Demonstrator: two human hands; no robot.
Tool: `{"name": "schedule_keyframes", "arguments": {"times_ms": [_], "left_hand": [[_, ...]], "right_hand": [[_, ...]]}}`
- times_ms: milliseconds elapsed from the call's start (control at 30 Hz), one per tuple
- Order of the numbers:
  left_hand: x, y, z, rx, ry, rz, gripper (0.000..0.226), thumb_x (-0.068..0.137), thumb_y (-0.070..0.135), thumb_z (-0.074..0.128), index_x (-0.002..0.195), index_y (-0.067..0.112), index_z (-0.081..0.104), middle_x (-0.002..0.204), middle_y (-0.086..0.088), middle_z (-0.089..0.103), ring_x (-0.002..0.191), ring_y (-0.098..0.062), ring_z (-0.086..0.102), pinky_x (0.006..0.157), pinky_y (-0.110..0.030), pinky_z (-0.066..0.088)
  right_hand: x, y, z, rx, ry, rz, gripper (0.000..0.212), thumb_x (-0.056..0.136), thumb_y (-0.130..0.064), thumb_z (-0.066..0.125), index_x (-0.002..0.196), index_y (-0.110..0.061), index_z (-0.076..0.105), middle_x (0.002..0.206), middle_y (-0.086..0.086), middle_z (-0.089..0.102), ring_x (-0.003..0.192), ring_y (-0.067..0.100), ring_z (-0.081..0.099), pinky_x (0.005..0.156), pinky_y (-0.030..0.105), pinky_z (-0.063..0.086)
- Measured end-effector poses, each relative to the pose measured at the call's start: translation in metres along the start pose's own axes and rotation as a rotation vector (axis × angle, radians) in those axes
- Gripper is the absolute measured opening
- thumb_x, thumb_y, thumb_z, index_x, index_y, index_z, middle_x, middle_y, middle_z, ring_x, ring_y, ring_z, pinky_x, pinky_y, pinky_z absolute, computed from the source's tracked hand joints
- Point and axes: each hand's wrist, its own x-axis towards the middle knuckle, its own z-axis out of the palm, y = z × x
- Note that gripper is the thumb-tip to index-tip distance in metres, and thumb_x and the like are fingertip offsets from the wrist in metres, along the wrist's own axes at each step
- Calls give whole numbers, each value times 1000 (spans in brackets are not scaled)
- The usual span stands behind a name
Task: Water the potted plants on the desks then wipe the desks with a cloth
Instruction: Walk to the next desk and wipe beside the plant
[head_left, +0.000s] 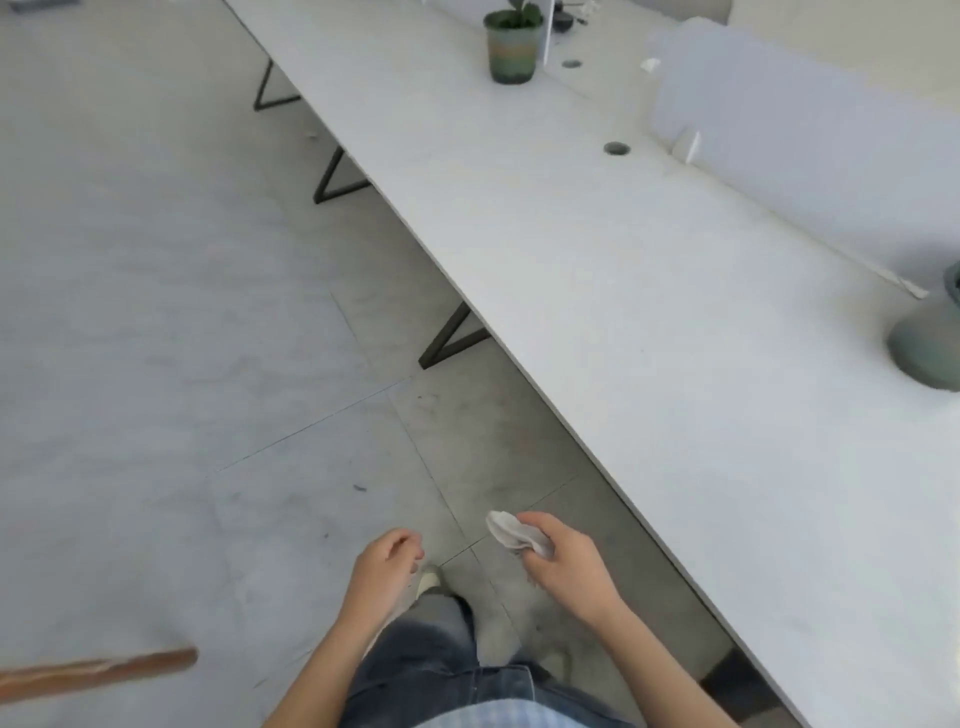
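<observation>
A long white desk (649, 322) runs diagonally from the top middle to the lower right. At its far end stands a potted plant in a green-grey banded pot (511, 49). Part of a second, rounded grey-green pot (930, 343) shows at the right edge. My right hand (563, 564) is over the floor beside the desk's front edge and grips a small crumpled white cloth (514, 532). My left hand (387, 564) hangs lower left of it, fingers loosely curled, holding nothing.
Pale partition screens (810, 156) stand along the desk's back. Two round cable holes (616, 149) are in the desktop. Dark V-shaped desk legs (452, 338) reach the grey tiled floor (156, 312). A brown wooden bar (98, 673) juts in at the lower left.
</observation>
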Motion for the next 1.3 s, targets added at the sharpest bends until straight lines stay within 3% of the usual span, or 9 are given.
{"name": "schedule_keyframes", "arguments": {"times_ms": [233,433,533,600,700,800,933,1067,1300], "left_hand": [[24,-23,-83,102,-81,62,23,92,14,47,78,31,55,85,9,61,89,-17,60,72,-15,42],[53,-49,-210,-177,244,27,20,93,10,44,84,17,60,89,-6,62,89,-23,58,68,-16,39],[65,-60,-236,-186,235,-35,26,93,11,44,74,23,56,85,-4,61,88,-24,57,69,-23,40],[72,-67,-238,-179,163,-67,25,93,12,45,74,23,57,86,-3,62,87,-23,58,69,-20,40],[92,-67,-240,-167,76,-101,20,93,14,46,79,19,59,88,-5,65,83,-19,59,66,-16,41],[123,-59,-251,-150,67,-122,22,93,15,46,75,21,57,86,-3,63,81,-18,59,65,-15,41],[179,-37,-280,-153,141,-119,17,94,15,46,82,14,59,89,-8,63,80,-18,58,64,-15,40],[239,4,-320,-135,238,-44,16,94,16,45,89,14,60,92,-6,64,86,-21,60,67,-16,40],[308,41,-350,-227,302,-74,15,94,15,46,94,12,60,88,-4,64,86,-21,60,66,-16,39]], "right_hand": [[37,-61,67,-88,50,67,43,81,-10,50,124,-19,53,89,4,66,72,15,55,65,23,39],[76,-140,153,-71,-9,-59,42,84,-9,48,125,-19,53,80,1,62,54,4,50,49,11,38],[86,-165,175,-145,-62,-69,41,84,-9,50,124,-19,54,82,-1,62,54,2,51,51,9,38],[93,-174,181,-158,-49,-31,41,85,-9,50,124,-19,54,89,2,66,62,5,56,58,13,40],[113,-186,182,-186,-39,23,41,86,-11,49,126,-17,53,120,4,64,100,18,62,78,19,40],[144,-199,181,-202,-58,37,41,86,-10,48,126,-16,53,120,8,64,89,16,62,73,18,37],[213,-232,175,-184,-27,-4,39,87,-9,47,126,-13,53,117,11,64,96,24,61,74,18,38],[295,-291,156,-103,51,-82,39,88,-9,46,126,-14,53,88,6,61,62,10,52,54,18,39],[382,-345,158,-109,2,-95,37,88,-11,47,124,-15,54,101,9,64,79,21,56,66,27,45]]}}
